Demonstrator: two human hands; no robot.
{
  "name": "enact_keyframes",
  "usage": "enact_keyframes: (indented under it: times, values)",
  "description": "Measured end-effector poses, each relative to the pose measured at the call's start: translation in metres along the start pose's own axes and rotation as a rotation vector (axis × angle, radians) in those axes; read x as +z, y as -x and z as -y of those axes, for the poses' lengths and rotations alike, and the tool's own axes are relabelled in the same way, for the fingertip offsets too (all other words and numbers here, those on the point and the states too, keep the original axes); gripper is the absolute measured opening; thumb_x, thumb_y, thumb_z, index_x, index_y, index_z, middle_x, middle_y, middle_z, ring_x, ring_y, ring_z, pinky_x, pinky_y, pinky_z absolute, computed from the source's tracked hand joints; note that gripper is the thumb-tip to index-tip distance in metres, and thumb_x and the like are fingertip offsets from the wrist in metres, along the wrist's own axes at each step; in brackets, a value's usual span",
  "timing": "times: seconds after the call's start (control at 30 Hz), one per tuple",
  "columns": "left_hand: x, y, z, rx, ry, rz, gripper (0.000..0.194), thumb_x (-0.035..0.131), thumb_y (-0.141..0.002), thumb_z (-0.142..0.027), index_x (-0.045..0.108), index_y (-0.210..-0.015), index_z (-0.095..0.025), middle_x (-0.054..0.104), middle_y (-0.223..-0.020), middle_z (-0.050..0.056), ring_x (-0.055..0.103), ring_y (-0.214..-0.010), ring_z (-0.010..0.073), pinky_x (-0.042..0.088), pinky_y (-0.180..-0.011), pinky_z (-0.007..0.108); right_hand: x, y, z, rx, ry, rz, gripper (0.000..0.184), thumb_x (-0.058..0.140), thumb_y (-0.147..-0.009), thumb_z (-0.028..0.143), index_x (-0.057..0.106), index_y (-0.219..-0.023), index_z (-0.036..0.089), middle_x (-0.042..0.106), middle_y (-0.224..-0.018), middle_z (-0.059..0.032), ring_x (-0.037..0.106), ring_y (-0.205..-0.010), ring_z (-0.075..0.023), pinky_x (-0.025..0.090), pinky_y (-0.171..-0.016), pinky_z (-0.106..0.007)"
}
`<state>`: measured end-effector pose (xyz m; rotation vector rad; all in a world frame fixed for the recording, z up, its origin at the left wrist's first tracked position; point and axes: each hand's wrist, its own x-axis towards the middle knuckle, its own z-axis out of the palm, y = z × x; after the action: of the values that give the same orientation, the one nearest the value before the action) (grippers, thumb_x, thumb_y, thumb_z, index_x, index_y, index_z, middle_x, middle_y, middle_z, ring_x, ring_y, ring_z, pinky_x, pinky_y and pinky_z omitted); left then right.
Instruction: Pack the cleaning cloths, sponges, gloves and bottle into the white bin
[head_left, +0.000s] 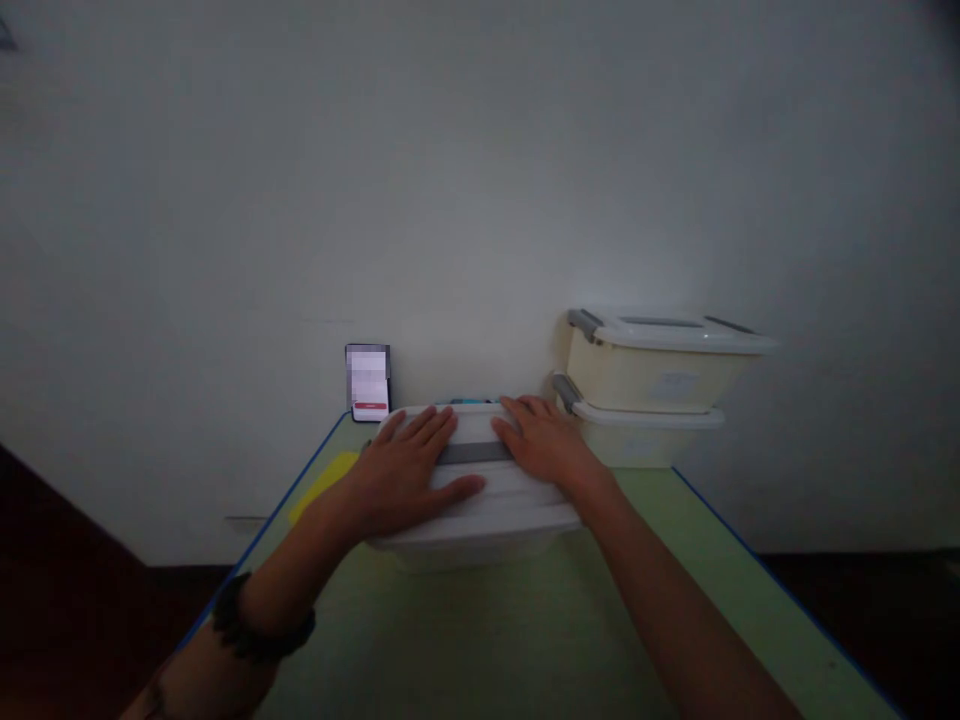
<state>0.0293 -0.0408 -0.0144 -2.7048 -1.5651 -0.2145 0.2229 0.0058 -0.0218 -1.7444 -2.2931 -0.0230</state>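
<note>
A white plastic storage box (480,555) stands on the table, its white lid (517,507) lying on top with a grey handle strip (472,454) across it. My left hand (409,465) rests flat on the left part of the lid, fingers spread and thumb pointing right. On the right part lies my right hand (544,440), palm down with its fingers stretched out. Both hands touch the lid without gripping it. The box's side latches are mostly hidden by my hands and arms.
Two lidded cream boxes, an upper one (645,375) and a lower one (637,440), are stacked at the back right. A phone (368,383) leans on the wall at the back left. Something yellow (322,485) lies left of the box. The green table (480,640) has blue edges.
</note>
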Motion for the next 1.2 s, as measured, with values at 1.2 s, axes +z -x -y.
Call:
enact_keyframes:
  times: [1.2]
  values:
    - [-0.038, 0.001, 0.053, -0.027, 0.283, 0.338, 0.111, 0.071, -0.046, -0.056, 0.015, -0.138, -0.026, 0.010, -0.147, 0.010, 0.017, -0.131, 0.0311, 0.021, -0.104, 0.042, 0.012, -0.014, -0.023, -0.109, 0.015, 0.033, 0.054, 0.024, -0.087, 0.050, 0.043, -0.127, 0.019, 0.050, -0.122, -0.0153, 0.041, -0.115, -0.0303, 0.032, -0.092, -0.047]
